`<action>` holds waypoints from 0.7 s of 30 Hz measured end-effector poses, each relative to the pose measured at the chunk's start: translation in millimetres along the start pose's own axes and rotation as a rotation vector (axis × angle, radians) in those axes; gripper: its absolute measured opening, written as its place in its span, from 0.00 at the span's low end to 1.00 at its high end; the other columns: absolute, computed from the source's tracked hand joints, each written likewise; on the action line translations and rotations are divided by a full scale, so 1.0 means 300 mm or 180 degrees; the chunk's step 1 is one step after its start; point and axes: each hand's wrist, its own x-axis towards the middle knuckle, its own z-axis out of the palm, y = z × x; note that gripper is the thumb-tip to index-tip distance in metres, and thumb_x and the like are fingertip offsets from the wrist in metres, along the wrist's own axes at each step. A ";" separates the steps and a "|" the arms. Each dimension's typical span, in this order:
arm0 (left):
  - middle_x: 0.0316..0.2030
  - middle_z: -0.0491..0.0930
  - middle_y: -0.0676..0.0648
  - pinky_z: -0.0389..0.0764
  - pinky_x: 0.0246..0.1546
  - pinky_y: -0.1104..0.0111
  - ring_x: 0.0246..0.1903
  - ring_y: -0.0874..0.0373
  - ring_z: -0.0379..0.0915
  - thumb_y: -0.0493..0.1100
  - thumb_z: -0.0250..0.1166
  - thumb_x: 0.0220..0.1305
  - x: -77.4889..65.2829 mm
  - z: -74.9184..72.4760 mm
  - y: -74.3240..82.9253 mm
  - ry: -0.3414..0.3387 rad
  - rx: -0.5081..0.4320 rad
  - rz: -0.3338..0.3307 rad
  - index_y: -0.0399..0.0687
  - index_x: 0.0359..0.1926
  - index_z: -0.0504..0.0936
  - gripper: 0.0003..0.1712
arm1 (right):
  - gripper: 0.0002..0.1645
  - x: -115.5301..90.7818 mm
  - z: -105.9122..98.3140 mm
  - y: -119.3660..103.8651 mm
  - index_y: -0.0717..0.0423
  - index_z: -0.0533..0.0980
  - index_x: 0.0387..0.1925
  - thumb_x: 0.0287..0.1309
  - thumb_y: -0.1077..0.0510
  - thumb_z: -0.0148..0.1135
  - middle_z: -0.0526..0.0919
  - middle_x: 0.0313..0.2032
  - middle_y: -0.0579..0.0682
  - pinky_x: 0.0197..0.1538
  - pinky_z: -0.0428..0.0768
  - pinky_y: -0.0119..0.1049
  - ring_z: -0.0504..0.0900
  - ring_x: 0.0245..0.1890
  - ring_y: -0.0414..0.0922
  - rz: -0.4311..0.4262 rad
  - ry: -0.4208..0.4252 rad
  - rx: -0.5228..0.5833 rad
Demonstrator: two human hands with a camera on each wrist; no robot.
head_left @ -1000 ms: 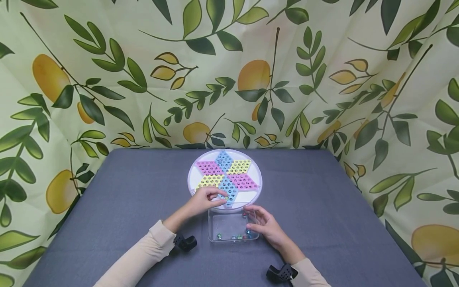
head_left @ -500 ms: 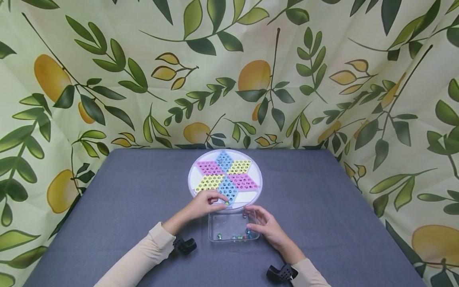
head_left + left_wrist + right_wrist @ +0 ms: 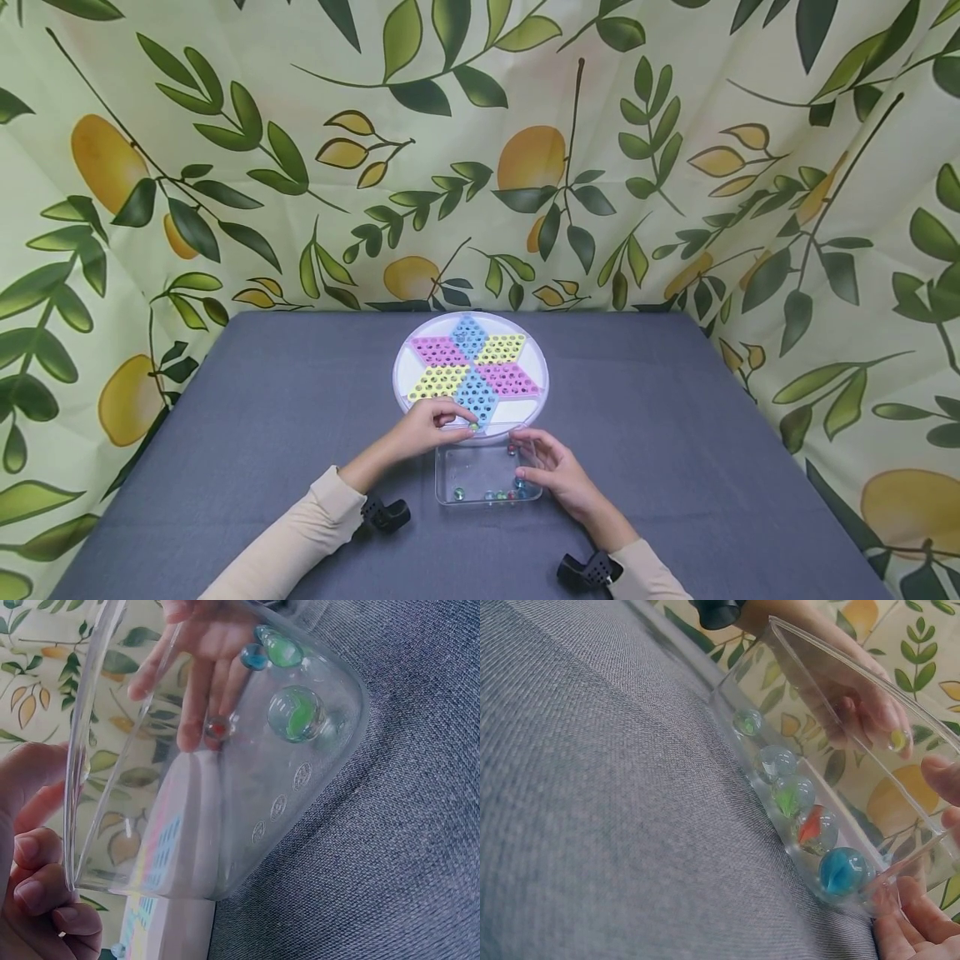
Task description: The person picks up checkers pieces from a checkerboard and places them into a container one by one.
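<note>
My left hand (image 3: 422,428) pinches a yellowish marble (image 3: 898,739) between thumb and index finger, over the near tip of the star on a round Chinese checkers board (image 3: 534,358). Whether the marble touches its hole cannot be seen. Against the board's near edge stands a clear plastic box (image 3: 476,465). My right hand (image 3: 564,482) grips that box at its right side, thumb over the rim and fingers along the outside. Inside lie several glass marbles, among them a blue marble (image 3: 844,871), a red-swirled marble (image 3: 817,829) and a green-swirled marble (image 3: 295,714).
A grey cloth (image 3: 315,367) covers the table. Behind it hangs a leaf-and-fruit patterned curtain (image 3: 457,242). Each wrist carries a black camera (image 3: 387,514). Some marbles sit in holes of the board's blue points.
My left hand has shifted slightly toward me with the marble, from inside the blue point to its near tip, then stayed there. The right hand and box have kept their place.
</note>
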 end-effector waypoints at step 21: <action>0.19 0.62 0.55 0.60 0.23 0.79 0.22 0.70 0.56 0.38 0.69 0.57 0.010 -0.015 0.008 0.0177 -0.0008 -0.0049 0.37 0.41 0.85 0.11 | 0.38 0.001 -0.002 0.008 0.74 0.61 0.63 0.54 0.64 0.66 0.59 0.68 0.74 0.64 0.66 0.14 0.71 0.59 0.23 -0.0098 -0.0018 0.0003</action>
